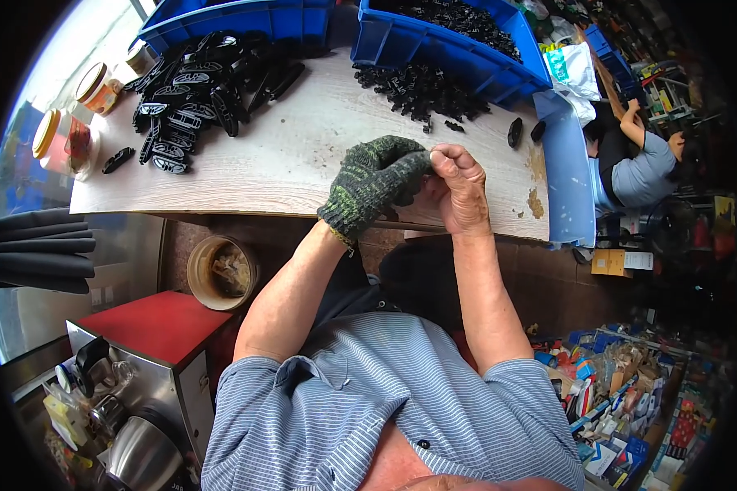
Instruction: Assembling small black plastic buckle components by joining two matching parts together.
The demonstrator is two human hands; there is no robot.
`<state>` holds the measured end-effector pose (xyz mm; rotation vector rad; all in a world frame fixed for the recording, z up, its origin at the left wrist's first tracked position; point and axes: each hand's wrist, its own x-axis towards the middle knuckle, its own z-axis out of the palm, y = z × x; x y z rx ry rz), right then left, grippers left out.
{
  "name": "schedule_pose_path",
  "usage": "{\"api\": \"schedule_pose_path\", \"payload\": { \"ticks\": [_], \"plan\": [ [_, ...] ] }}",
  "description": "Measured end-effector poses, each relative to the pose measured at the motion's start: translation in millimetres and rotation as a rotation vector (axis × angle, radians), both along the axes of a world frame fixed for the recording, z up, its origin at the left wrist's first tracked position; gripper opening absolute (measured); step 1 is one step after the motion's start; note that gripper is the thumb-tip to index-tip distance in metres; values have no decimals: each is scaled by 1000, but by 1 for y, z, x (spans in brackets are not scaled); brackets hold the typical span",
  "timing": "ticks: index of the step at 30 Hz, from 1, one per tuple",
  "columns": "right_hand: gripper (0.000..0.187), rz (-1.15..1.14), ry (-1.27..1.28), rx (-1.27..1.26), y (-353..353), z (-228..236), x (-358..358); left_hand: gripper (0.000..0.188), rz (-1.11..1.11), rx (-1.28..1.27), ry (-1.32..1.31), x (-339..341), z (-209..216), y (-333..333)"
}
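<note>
My left hand [375,182], in a dark green and black knit glove, is closed above the front edge of the table [295,155]. Against its fingertips presses my bare right hand [465,192], thumb and fingers pinched together. Whatever lies between the two hands is hidden or too small to make out. Beyond them on the left spreads a heap of long black plastic pieces [192,98], some with pale edges. A pile of small black parts [413,92] lies farther off, just ahead of my hands.
Two blue crates, one at the back left [246,26] and one at the back right [458,53], stand behind the piles. Lidded jars [98,90] line the left edge. Below is a bucket [221,274] beside a red-topped cabinet [155,323]. Another person [643,168] sits at right.
</note>
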<state>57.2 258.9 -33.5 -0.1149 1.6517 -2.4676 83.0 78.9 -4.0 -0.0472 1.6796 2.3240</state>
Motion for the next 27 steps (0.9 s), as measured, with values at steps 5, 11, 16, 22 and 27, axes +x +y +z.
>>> {"api": "schedule_pose_path", "payload": {
  "ticks": [5, 11, 16, 22, 27],
  "plan": [
    [20, -1, 23, 82, -8, 9, 2, 23, 104, 64, -5, -3, -7, 6],
    [34, 19, -12, 229, -12, 20, 0, 18, 234, 78, 35, 0, -12, 11],
    [28, 6, -6, 171, -10, 12, 1, 20, 149, 11, 55, -1, -11, 5],
    [21, -33, 92, 94, -6, -3, 2, 31, 77, 25, 135, 1, -17, 2],
    [13, -65, 82, 31, -4, -7, 1, 32, 44, -15, 84, 2, -10, 1]
  ]
}}
